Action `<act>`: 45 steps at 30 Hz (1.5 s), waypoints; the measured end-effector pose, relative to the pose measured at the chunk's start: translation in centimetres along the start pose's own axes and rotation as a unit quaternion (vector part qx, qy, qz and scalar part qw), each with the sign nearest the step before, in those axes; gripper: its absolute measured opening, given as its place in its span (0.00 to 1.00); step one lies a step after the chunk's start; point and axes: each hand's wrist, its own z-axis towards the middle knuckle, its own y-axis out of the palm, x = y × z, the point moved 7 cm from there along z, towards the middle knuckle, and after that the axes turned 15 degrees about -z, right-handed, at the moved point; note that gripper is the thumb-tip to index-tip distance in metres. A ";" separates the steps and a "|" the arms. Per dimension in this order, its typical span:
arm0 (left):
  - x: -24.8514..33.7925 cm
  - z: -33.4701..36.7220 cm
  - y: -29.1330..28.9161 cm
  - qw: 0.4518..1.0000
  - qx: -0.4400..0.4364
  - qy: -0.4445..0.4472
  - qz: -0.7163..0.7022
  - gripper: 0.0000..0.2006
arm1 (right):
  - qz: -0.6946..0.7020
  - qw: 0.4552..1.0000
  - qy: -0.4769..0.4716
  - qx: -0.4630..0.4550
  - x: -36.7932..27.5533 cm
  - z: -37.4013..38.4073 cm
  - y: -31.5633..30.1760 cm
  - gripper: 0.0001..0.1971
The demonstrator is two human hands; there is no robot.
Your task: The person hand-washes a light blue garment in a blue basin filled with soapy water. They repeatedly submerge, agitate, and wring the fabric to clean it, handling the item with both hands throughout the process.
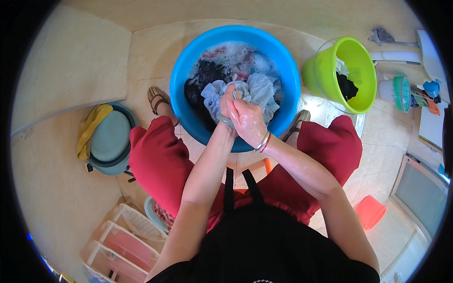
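Between my feet stands a round blue basin [175, 89] of sudsy water. A wet pale blue garment [262, 89] is bunched on top of the laundry at its near side. My left hand [227, 107] is closed on part of this garment, a pale bangle at its wrist. Pressed against it, my right hand [249, 121] is wet with suds and closed too, with a bit of the cloth showing by its thumb. Dark clothes [207, 74] soak at the basin's left, and white foam [233, 49] with reddish fabric lies at the far side.
A lime-green bucket [316, 75] holding black and white clothes stands right of the basin. Left are stacked basins [111, 137] with a yellow cloth [89, 129]. A pink bucket [371, 212] stands lower right, a white rack [120, 250] lower left. Walls close in left and ahead.
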 end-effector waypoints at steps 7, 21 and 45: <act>-4.8 0.0 -2.0 0.982 0.177 0.042 0.043 0.14 | -0.174 0.983 0.060 0.025 10.0 3.1 0.4 0.15; -4.3 -1.6 -0.3 0.979 0.196 0.051 0.021 0.12 | -0.174 0.981 0.079 0.014 11.1 2.8 0.7 0.15; 11.2 -0.5 -8.2 0.894 0.208 0.284 0.276 0.09 | 0.018 0.967 0.213 -0.136 23.6 -2.0 4.8 0.31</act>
